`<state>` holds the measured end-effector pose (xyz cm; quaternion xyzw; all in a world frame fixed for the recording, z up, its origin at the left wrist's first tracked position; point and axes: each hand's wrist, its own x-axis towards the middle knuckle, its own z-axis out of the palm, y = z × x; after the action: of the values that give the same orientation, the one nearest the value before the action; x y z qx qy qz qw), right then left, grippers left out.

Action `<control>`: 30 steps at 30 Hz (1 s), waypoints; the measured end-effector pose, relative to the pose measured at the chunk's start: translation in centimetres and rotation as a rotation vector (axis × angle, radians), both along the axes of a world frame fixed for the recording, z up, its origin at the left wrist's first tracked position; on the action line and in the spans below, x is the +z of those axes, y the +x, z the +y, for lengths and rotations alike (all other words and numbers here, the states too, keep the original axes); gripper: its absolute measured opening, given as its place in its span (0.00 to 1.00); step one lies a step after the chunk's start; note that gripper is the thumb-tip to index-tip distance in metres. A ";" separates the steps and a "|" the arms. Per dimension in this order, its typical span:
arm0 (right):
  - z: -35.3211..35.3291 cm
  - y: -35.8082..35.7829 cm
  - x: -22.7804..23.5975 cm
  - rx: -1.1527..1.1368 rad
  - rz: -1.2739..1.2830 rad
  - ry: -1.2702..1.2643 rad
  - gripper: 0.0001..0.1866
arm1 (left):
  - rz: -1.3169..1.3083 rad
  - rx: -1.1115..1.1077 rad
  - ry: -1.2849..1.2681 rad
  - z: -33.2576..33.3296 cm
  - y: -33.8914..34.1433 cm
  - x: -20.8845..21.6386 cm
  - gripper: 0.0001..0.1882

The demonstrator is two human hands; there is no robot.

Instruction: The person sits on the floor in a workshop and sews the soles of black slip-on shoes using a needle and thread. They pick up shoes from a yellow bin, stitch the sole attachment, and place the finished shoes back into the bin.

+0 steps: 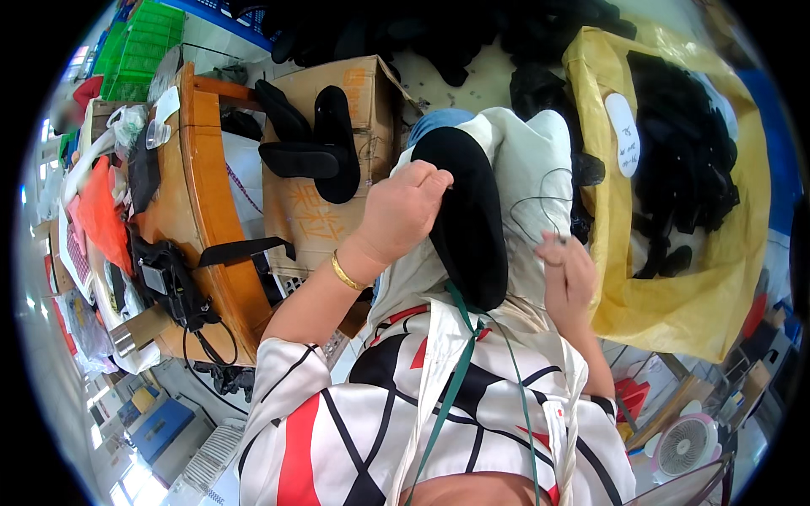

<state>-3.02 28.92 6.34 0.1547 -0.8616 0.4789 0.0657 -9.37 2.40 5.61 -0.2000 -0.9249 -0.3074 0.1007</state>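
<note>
Black sole (474, 232) dead ahead, lying lengthwise over the white cloth (544, 139) on the lap, and I'm making it the centre of my clock. At ten o'clock the left hand (401, 211) is clenched on its edge, the undersides of those fingers hidden from me. At four, the right hand (569, 274) pinches the dark thread (540, 198); whether there's a needle, I can't tell. That thread lies in slack loops, so I'd want a slow, even draw, no snags, the left anchoring firmly. Textures now: the sole looks matt and fabric-like, long and round-ended; the cloth's soft, creased; the thread's hair-thin. Farther out at ten, black shoes (339, 139) top a stiff brown cardboard box (283, 198); at three, a crinkled yellow bag (709, 270).
</note>
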 end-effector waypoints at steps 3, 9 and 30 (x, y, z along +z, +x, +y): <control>3.8 2.7 0.4 0.080 -0.015 0.295 0.04 | -0.134 -0.006 0.066 0.2 0.0 -0.1 0.08; 6.5 2.8 1.7 -0.455 -0.288 -0.060 0.05 | -0.196 0.055 -0.268 2.6 -0.2 2.7 0.23; -7.7 -5.2 -1.4 0.068 -0.476 -0.177 0.05 | -0.716 0.402 0.598 1.3 -0.3 -0.1 0.10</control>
<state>-8.22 21.27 4.89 0.0600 -0.8018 0.5774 -0.1420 -9.69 3.72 5.53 0.1374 -0.7931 -0.5826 -0.1125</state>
